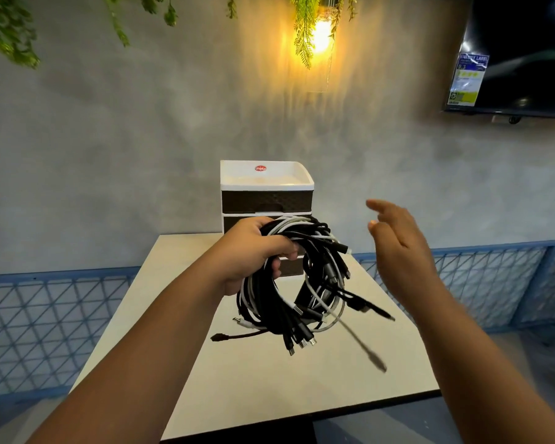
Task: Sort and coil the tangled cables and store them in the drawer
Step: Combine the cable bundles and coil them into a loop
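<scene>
My left hand [249,251] grips a tangled bundle of black and white cables [305,283] and holds it up above the table. Several loose plug ends dangle below the bundle. My right hand [398,241] hovers to the right of the bundle, fingers apart, holding nothing. Behind the cables stands a small white drawer unit [266,187] with dark brown drawer fronts; its top drawer looks closed and its lower drawers are partly hidden by my hand and the bundle.
The white table [269,379] has a dark front edge close to me. A blue mesh railing [45,315] runs behind it on both sides. On the grey wall hang a lit lamp [321,36] and a television [519,52] at upper right.
</scene>
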